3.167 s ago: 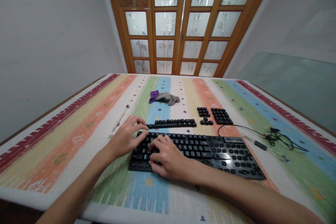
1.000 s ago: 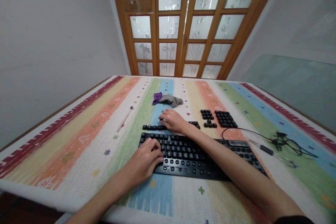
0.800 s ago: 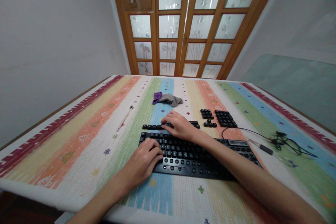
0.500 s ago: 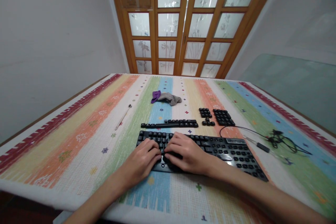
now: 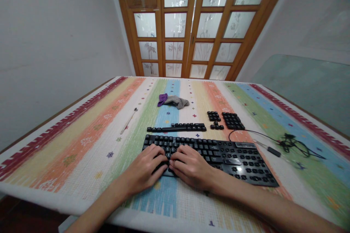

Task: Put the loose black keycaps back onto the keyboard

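A black computer keyboard (image 5: 213, 153) lies on the striped cloth in front of me. Its right part and lower area show bare sockets without keycaps, while the upper left still carries keys. My left hand (image 5: 150, 162) rests on the keyboard's left part, fingers curled down against it. Close beside it, my right hand (image 5: 190, 165) is closed, its fingertips drawn together over the lower keys, almost touching my left fingers. Whatever lies between the right fingertips is hidden. Behind the keyboard sit loose keycaps: a row with the long space bar (image 5: 175, 129) and a number-pad group (image 5: 232, 121).
A grey and purple cloth (image 5: 175, 102) lies crumpled further back. To the left is a thin brush (image 5: 129, 121). The keyboard's black cable (image 5: 292, 145) is bundled at the right. Smaller keycap groups (image 5: 214, 116) sit behind the keyboard. A wooden glazed door stands beyond the table.
My right hand has shifted slightly, its thumb and fingers drawing closer together beside my left fingers. My left hand stays nearly in place. The loose keycaps have not moved.
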Available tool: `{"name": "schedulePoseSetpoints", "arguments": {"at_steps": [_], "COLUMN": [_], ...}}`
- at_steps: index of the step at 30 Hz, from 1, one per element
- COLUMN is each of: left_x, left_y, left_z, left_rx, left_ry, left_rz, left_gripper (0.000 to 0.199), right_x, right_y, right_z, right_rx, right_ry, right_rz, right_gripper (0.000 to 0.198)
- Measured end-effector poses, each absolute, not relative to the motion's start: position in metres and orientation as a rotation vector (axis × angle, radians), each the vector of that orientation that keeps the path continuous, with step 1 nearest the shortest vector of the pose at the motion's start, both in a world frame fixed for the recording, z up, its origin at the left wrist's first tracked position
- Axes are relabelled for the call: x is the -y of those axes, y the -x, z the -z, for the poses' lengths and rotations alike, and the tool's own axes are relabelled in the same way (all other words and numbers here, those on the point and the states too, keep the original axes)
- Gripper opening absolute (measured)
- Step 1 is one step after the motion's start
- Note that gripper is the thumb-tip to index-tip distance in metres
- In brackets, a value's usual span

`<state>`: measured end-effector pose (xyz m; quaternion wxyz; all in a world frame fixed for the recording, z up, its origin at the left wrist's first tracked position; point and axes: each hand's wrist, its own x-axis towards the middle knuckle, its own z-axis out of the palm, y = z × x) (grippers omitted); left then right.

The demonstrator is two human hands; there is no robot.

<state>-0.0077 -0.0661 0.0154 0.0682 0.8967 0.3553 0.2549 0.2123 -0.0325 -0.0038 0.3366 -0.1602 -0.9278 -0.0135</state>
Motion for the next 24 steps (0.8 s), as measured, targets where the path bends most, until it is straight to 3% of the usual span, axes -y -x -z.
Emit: {"name": "schedulePoseSetpoints", "arguments": {"at_steps": [24], "left_x": [0.0652], "left_y": [0.0037], "left_z": [-0.0079], "left_rx": [-1.067], "left_ry": [-2.892], "left_rz": [-0.788], "left_gripper": [0.017], "right_x": [0.0384], "right_y": [-0.2102], "right_z": [0.0049], "right_rx": [2.511], "right_ry": [0.484], "right_rz": [0.052], "right_gripper": [0.014]}}
